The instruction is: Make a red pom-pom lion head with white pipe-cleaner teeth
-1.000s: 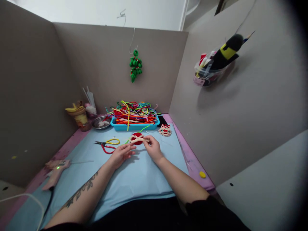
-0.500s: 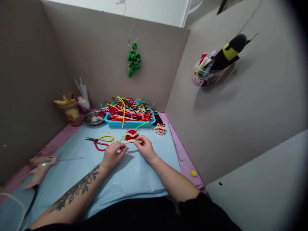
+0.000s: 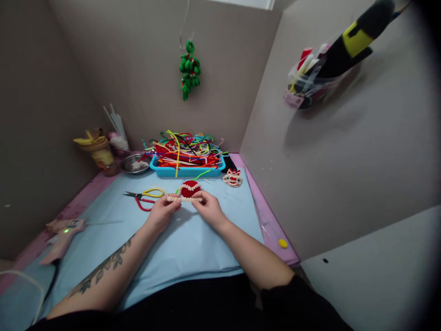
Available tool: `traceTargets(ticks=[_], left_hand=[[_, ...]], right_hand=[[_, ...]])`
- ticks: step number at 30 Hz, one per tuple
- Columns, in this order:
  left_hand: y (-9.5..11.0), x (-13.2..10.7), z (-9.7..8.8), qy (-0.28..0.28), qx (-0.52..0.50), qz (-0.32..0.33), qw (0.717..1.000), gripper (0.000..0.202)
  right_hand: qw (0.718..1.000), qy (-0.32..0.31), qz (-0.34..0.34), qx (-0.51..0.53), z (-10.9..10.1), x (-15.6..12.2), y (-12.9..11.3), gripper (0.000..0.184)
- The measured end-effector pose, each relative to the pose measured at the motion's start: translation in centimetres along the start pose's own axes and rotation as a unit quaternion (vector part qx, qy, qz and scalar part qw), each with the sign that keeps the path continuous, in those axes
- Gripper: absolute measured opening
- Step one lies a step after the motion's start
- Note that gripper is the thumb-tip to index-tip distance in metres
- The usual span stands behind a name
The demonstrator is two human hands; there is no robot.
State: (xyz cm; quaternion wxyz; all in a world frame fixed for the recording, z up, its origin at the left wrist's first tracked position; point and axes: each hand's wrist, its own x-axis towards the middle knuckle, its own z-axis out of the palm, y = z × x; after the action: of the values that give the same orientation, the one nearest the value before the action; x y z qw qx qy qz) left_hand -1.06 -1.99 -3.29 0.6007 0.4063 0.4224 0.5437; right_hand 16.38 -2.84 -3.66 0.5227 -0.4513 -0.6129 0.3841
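A cream twisted pipe-cleaner strip [image 3: 184, 199] stretches between my two hands above the light blue mat [image 3: 193, 248]. My left hand [image 3: 161, 215] pinches its left end. My right hand [image 3: 208, 209] pinches its right end. Just behind the strip lies a red round pipe-cleaner piece with cream trim [image 3: 190, 187], with a green pipe cleaner [image 3: 201, 174] running off behind it. Red and yellow-handled scissors [image 3: 144, 196] lie to the left of my left hand.
A blue tray heaped with coloured pipe cleaners [image 3: 188, 158] stands at the back. Beside it lie a small red-and-white figure [image 3: 233, 178], a metal dish [image 3: 134, 164] and a cup [image 3: 98, 154]. A glue gun [image 3: 64, 234] lies left. Grey partition walls enclose the desk.
My left hand has moved up and taken hold of the strip's left end, so the strip now lies straight between both hands. The view has shifted slightly closer.
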Motion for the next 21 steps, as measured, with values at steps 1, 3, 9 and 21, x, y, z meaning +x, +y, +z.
traceTargets(ticks=[1,3,9,21], left_hand=[[0.0,0.1,-0.1,0.005,-0.007,0.001,1.0,0.038],[-0.1,0.2,-0.2,0.022,-0.026,0.001,0.999,0.039],[0.4,0.6,-0.6,0.065,-0.079,0.001,0.995,0.041],[0.1,0.8,-1.3,0.042,-0.048,-0.026,0.998,0.033]], right_hand=[[1.0,0.007,0.004,0.005,-0.1,0.1,0.1,0.017],[1.0,0.018,0.012,0.02,-0.3,0.4,0.2,0.019],[0.997,0.036,0.038,0.057,-0.4,0.9,0.7,0.02],[0.999,0.036,0.006,0.025,-0.5,1.1,1.8,0.017]])
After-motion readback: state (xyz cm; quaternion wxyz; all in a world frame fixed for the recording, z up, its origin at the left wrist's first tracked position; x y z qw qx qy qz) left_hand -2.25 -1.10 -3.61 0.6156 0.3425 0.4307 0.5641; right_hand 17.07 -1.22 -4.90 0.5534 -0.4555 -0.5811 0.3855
